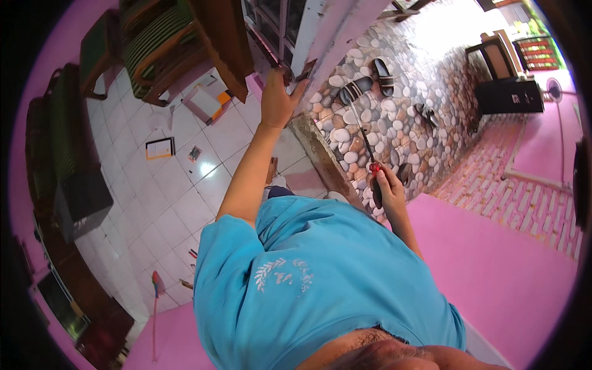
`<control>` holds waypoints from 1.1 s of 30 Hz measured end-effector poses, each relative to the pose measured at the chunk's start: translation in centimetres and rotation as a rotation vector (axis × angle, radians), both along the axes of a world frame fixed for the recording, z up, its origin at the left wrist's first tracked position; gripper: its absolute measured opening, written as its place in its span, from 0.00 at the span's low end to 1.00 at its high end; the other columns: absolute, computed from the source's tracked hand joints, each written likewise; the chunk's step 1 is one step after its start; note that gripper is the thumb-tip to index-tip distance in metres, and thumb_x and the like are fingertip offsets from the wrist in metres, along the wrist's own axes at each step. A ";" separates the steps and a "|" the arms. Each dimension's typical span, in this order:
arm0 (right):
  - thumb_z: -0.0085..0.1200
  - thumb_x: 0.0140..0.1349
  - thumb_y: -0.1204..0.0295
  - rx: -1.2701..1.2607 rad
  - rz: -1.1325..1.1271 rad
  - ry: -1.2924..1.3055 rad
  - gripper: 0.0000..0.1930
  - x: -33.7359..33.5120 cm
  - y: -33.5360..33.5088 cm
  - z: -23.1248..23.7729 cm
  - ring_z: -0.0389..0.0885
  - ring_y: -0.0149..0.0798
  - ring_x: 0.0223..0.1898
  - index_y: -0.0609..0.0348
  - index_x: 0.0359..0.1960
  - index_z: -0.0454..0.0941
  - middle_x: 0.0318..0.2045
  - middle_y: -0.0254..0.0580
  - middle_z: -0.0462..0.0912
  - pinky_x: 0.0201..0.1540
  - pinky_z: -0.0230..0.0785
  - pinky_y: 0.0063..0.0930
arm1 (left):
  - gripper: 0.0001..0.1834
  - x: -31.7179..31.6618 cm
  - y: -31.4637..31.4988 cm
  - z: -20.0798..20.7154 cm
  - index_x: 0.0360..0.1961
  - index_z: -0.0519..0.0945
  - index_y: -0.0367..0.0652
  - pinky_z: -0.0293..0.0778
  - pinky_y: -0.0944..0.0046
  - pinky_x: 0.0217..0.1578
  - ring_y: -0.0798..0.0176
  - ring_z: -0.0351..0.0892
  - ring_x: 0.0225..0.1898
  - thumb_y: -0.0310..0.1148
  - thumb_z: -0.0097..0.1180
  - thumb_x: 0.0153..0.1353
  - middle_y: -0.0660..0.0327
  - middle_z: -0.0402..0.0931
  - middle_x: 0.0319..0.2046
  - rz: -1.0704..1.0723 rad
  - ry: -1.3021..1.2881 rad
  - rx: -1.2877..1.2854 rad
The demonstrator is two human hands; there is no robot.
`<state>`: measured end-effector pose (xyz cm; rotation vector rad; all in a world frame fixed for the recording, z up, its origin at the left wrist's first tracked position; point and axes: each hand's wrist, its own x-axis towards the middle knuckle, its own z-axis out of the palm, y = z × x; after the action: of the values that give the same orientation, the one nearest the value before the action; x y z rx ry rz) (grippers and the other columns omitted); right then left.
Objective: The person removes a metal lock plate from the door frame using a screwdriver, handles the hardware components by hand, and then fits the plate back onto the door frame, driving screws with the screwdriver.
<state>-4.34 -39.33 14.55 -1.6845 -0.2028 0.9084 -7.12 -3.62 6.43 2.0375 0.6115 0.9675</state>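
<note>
The left grip (280, 102), closure unclear, seemingly steadies a metal fitting (306, 69), while the right grip (388, 185), clamped on a screwdriver (374, 167), likely needs bringing nearer.

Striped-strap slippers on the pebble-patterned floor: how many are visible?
2 clearly: one slipper shows at the tip of the screwdriver, the second slipper just right of it. The dark footwear farther right has unclear straps; others may be hidden.

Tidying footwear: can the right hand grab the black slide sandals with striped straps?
Probably not: the right hand holds a long metal-shafted, red-and-black screwdriver, and the sandals lie down on the pebble-patterned floor.
</note>
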 end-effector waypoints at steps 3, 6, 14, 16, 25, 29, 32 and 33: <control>0.47 0.78 0.62 -0.026 -0.008 -0.065 0.21 -1.8 3.0 -0.3 0.65 0.19 0.14 0.60 0.66 0.71 0.26 0.27 0.73 0.16 0.54 0.18 | 0.29 -0.1 1.1 -0.1 0.47 0.73 0.34 0.75 0.54 0.37 0.48 0.77 0.36 0.47 0.71 0.58 0.51 0.74 0.37 -0.073 -0.040 -0.068; 0.47 0.78 0.63 -0.009 -0.054 -0.086 0.20 -3.8 5.4 -0.6 0.66 0.20 0.15 0.61 0.65 0.71 0.27 0.29 0.74 0.16 0.55 0.18 | 0.30 0.0 2.1 -0.2 0.47 0.74 0.33 0.76 0.53 0.38 0.47 0.78 0.38 0.48 0.71 0.58 0.50 0.74 0.38 -0.133 0.009 -0.002; 0.48 0.78 0.63 0.069 -0.235 -0.056 0.18 -8.1 8.6 -1.3 0.65 0.18 0.17 0.58 0.63 0.73 0.29 0.27 0.75 0.17 0.54 0.17 | 0.33 0.0 4.2 -0.9 0.52 0.72 0.33 0.79 0.50 0.41 0.43 0.79 0.43 0.48 0.70 0.57 0.47 0.73 0.47 -0.265 0.080 0.058; 0.48 0.78 0.63 0.044 -0.262 -0.056 0.18 -8.9 9.1 -1.3 0.65 0.19 0.16 0.58 0.63 0.73 0.28 0.27 0.75 0.16 0.54 0.17 | 0.33 0.0 4.5 -1.3 0.53 0.71 0.33 0.79 0.49 0.41 0.42 0.79 0.44 0.48 0.70 0.57 0.47 0.72 0.48 -0.303 0.083 0.050; 0.46 0.79 0.63 0.065 -0.322 -0.082 0.19 -11.7 9.6 -2.2 0.65 0.20 0.15 0.61 0.63 0.72 0.26 0.30 0.75 0.16 0.56 0.18 | 0.38 -0.2 4.1 -4.1 0.55 0.68 0.30 0.78 0.50 0.51 0.38 0.76 0.52 0.47 0.72 0.54 0.43 0.69 0.52 -0.318 0.179 0.142; 0.46 0.78 0.62 0.051 -0.353 -0.067 0.20 -12.4 9.8 -2.5 0.64 0.20 0.16 0.60 0.64 0.71 0.27 0.30 0.74 0.17 0.57 0.17 | 0.40 -0.1 4.2 -6.4 0.56 0.66 0.30 0.78 0.49 0.50 0.37 0.76 0.52 0.47 0.72 0.54 0.42 0.69 0.52 -0.333 0.265 0.148; 0.47 0.78 0.62 0.077 -0.356 -0.041 0.20 -12.6 9.8 -2.5 0.66 0.19 0.21 0.59 0.65 0.71 0.28 0.29 0.73 0.19 0.59 0.16 | 0.40 0.2 4.4 -7.7 0.57 0.66 0.30 0.78 0.49 0.50 0.37 0.76 0.51 0.48 0.71 0.54 0.41 0.69 0.52 -0.336 0.265 0.205; 0.47 0.78 0.63 0.088 -0.352 -0.049 0.20 -12.6 9.7 -2.7 0.66 0.19 0.22 0.58 0.65 0.71 0.29 0.29 0.73 0.20 0.59 0.16 | 0.40 0.4 4.5 -7.9 0.57 0.66 0.30 0.78 0.49 0.50 0.37 0.76 0.51 0.48 0.71 0.55 0.41 0.69 0.52 -0.334 0.269 0.227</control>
<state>-16.96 -29.61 11.80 -1.5975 0.0220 0.5879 -6.74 0.85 -1.51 2.3999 0.2899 0.5918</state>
